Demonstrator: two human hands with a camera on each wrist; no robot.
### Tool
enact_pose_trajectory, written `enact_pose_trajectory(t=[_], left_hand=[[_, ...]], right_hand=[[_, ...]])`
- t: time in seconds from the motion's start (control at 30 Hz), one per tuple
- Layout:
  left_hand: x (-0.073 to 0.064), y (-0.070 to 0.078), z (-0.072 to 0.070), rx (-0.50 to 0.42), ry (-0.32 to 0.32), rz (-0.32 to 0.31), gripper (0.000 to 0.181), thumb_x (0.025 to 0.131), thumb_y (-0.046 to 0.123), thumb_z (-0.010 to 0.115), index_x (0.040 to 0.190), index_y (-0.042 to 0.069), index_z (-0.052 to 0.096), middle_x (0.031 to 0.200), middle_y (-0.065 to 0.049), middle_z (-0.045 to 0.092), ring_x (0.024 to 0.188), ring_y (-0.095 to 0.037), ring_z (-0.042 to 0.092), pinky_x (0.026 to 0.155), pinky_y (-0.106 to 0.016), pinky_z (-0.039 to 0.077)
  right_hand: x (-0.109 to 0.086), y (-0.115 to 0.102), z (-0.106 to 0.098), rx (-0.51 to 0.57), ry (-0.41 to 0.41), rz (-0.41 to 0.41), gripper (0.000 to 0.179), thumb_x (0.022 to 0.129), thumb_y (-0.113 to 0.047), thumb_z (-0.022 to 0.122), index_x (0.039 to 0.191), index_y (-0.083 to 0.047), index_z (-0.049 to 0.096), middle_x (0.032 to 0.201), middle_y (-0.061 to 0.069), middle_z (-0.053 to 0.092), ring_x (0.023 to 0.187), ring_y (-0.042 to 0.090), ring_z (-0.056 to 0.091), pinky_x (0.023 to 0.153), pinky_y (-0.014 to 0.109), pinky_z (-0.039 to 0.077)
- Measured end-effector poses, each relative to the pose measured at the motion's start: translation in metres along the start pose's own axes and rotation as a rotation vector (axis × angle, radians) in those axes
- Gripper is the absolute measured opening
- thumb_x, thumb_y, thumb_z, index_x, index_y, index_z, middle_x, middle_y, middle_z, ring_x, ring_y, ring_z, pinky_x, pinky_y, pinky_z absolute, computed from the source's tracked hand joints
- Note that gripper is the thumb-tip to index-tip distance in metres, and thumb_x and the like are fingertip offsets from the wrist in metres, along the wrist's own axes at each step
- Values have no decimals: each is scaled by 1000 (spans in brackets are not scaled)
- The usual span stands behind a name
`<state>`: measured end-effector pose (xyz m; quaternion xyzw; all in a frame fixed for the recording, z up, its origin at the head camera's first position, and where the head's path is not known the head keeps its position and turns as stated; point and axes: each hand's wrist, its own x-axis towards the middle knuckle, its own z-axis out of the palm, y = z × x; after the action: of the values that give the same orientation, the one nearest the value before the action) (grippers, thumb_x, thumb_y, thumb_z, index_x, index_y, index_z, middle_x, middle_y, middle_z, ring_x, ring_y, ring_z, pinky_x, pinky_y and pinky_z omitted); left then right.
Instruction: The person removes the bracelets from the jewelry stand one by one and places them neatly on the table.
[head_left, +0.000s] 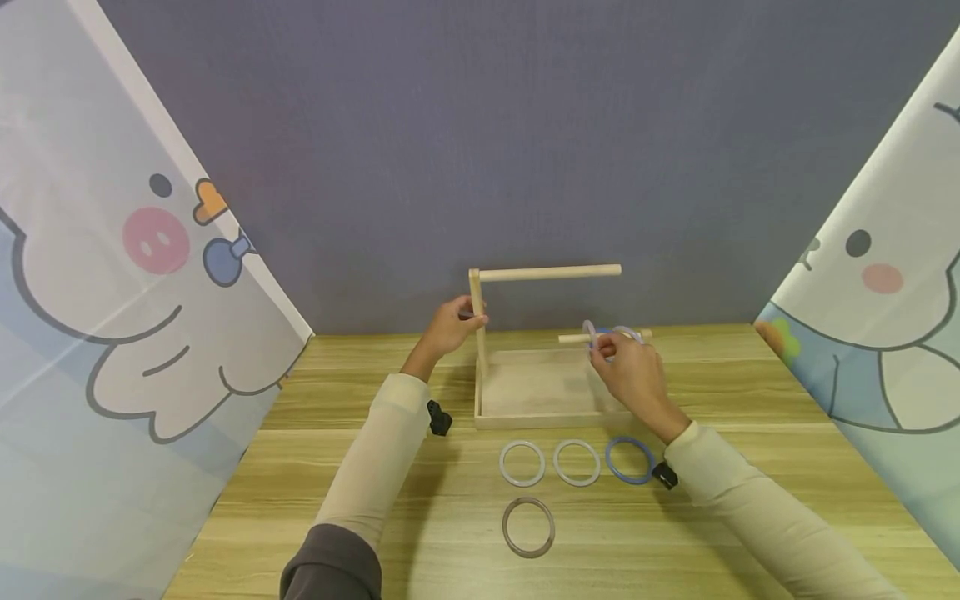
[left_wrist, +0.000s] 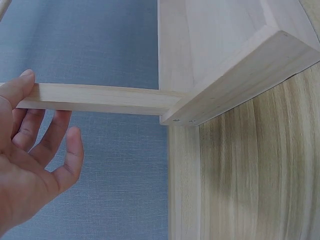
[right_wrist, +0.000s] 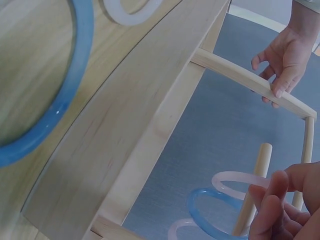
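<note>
- Our left hand (head_left: 452, 327), seen from the head, grasps the square pale-wood post (head_left: 482, 354) rising at the left of a shallow pale-wood tray (head_left: 551, 422); our right hand (head_left: 633, 371) pinches a glossy pale-pink ring (head_left: 587, 325) at the left end of a short round pale-wood peg (head_left: 572, 339), with a glossy blue ring (head_left: 603, 331) and a pale lilac ring (head_left: 633, 332) farther right
- Before the tray we have a white ring (head_left: 522, 484), a second white ring (head_left: 577, 483) and a darker blue ring (head_left: 632, 481) in a row, a grey-brown ring (head_left: 528, 554) nearer us
- From the left wrist, our thumb and fingers close on the post from opposite faces, little finger free
- From the right wrist, we see the pale-pink ring around the peg, its edge between our fingertips
</note>
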<state>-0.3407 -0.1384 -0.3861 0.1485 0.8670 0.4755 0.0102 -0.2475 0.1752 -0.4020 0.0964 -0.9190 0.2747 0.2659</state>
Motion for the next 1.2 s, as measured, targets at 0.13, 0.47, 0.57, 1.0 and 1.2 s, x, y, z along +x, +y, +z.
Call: enact_pose_trajectory(t=[0.13,0.47,0.57,1.0,1.2], left_hand=[[0,0,0,-1,-4,1,40,102,25,64,138,6,58,129,-11,65,121,-32,63,100,-51,54],[0,0,-1,9,-7,-1,41,102,26,64,138,6,58,130,-11,64,123,-33,62,100,-51,54],[0,0,-2,18,-5,2,42,102,29,64,138,7,59,130,-11,64,122,-31,63,99,-50,54],[0,-1,-2,16,3,13,40,103,23,63,138,5,58,131,-12,65,123,-32,63,101,-50,53],[-1,0,-2,13,8,11,40,102,24,64,137,6,59,128,-12,66,121,-32,64,100,-51,54]], right_hand=[[-1,-2,0,6,-16,13,16,91,-16,72,96,-1,75,85,11,78,68,29,73,57,42,54],[1,-7,5,8,-18,-7,15,89,-18,73,94,-3,75,84,9,79,69,28,73,57,42,52],[1,-9,7,-2,-10,-28,14,88,-17,74,94,-3,75,83,8,79,66,27,73,56,39,51],[2,-27,12,3,-58,-37,19,91,-18,73,101,-2,76,86,9,79,50,15,61,40,23,36],[2,-34,15,25,-97,-41,20,94,-19,70,104,-3,76,89,10,79,57,16,64,41,22,37]])
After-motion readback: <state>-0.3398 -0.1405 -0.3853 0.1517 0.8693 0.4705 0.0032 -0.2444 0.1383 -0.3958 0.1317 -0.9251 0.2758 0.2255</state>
